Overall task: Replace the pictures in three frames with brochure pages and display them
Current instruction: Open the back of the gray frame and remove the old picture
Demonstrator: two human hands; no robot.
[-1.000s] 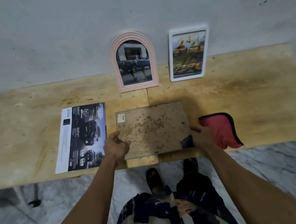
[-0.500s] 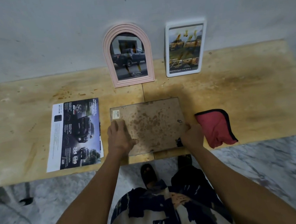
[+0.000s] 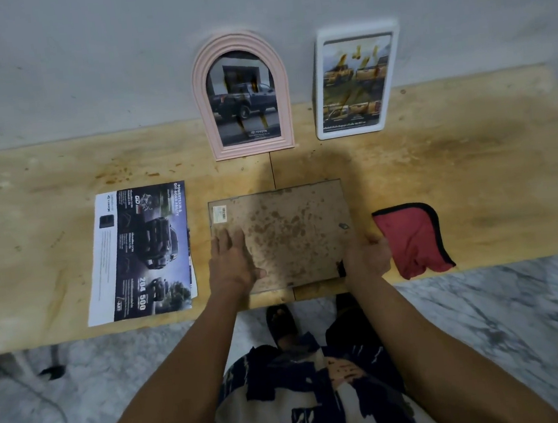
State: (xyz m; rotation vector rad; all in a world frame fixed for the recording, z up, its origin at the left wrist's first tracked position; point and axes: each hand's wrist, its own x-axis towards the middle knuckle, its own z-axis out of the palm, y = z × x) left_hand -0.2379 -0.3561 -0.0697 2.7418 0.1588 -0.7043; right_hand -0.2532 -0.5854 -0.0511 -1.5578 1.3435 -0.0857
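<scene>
Head view shows the stained plywood tabletop [image 3: 473, 170] against a grey wall over marble floor, the face-down brown-backed rectangular frame [image 3: 293, 230] lying near its front edge, left hand [image 3: 233, 264] flat on it, right hand [image 3: 367, 259] gripping its corner; it could slide off.

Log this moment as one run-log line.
stage: third frame face down on table | left hand flat on backing | right hand grips right corner | displayed: pink arched frame, white frame
</scene>
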